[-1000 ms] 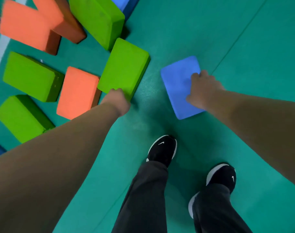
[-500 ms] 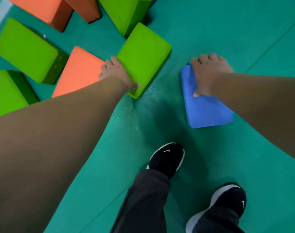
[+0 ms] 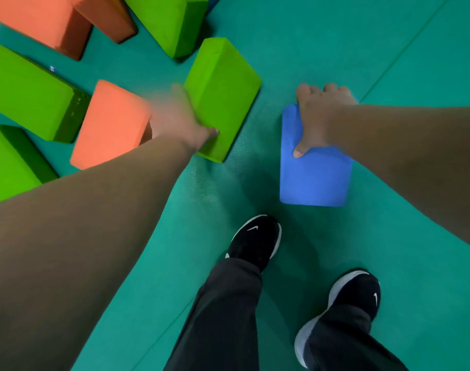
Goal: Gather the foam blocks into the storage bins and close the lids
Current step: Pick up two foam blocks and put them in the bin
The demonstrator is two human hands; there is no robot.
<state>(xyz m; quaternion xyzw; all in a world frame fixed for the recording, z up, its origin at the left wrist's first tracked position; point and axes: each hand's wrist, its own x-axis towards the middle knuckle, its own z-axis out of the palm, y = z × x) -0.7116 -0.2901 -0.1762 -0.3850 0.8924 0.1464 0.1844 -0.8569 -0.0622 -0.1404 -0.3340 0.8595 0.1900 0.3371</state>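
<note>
Mid-pickup: gripping green block [image 3: 225, 97] with blurred left hand [image 3: 183, 121]; pinching blue block's [image 3: 316, 178] far edge with right hand [image 3: 319, 116]. Calls next for lifting both; bins unseen.

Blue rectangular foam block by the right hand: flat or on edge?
Flat: the blue rectangular foam block shows its broad face up on the green floor mat; the right hand grips its far end.
</note>
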